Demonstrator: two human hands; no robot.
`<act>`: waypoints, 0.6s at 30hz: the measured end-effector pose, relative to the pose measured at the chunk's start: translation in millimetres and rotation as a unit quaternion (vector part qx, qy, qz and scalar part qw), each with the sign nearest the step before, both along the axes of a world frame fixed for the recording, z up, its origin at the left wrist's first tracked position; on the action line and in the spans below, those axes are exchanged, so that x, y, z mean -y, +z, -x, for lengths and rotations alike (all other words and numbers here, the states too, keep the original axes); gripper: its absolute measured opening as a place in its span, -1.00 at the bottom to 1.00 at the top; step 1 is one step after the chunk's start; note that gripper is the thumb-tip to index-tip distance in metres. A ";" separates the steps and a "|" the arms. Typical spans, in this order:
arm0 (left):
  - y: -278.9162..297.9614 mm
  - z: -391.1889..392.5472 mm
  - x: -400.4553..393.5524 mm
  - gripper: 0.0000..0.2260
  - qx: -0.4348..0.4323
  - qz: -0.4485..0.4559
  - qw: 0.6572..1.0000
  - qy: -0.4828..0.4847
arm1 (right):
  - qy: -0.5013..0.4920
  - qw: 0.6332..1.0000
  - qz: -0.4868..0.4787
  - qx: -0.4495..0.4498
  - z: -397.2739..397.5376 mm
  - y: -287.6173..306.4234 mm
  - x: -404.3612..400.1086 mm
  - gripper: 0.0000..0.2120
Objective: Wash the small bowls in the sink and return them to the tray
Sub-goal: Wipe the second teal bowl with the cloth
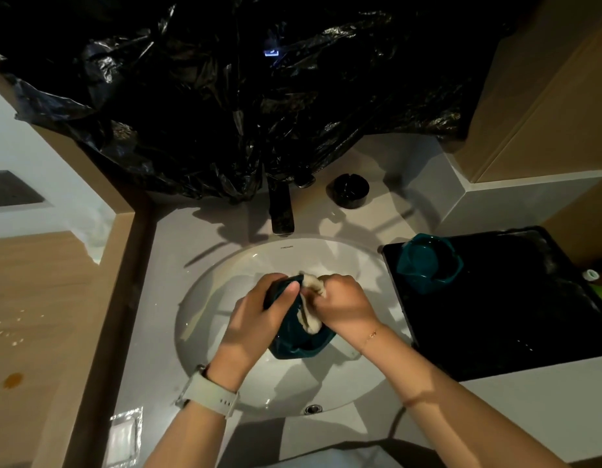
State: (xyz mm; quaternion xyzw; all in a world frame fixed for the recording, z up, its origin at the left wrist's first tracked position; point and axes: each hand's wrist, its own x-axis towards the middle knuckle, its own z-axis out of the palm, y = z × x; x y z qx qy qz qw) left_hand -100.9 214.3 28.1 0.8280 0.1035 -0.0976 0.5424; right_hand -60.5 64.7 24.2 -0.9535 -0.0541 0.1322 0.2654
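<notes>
Teal bowl (301, 339) tipped over the white sink (225, 285), your left hand (259, 315) curled round its rim, your right hand (343, 302) pinching a pale cloth (309, 319) against it, second teal bowl (428, 265) on the black tray (512, 315) on the counter (150, 332), dark faucet (281, 211) behind.

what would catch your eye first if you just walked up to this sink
Two hands meet over the white sink: the left hand grips a teal bowl while the right hand scrubs it with a pale cloth. A second teal bowl sits on the black tray at right, and crumpled black plastic sheeting looms above the faucet.
</notes>
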 end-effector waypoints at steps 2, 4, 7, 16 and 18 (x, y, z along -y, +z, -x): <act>-2.0 2.6 2.8 -0.49 0.009 -0.009 0.999 0.044 | -0.044 0.998 -0.024 -0.025 -0.2 -4.1 -5.2 -0.71; -5.0 4.5 6.8 -0.54 0.010 -0.025 0.996 0.087 | -0.118 0.985 -0.085 -0.089 5.4 -12.9 -8.7 -0.73; -6.9 8.2 14.7 -0.67 0.025 -0.093 0.989 0.112 | -0.207 0.941 -0.177 -0.200 21.2 -28.2 -11.5 -0.75; -0.3 7.0 11.9 -0.58 0.080 -0.139 0.985 0.056 | -0.135 0.979 -0.062 -0.142 4.6 -23.0 -6.7 -0.63; 6.0 2.7 7.0 -0.62 0.092 -0.148 0.983 0.049 | -0.114 0.989 -0.023 -0.089 0.3 -16.7 -9.8 -0.54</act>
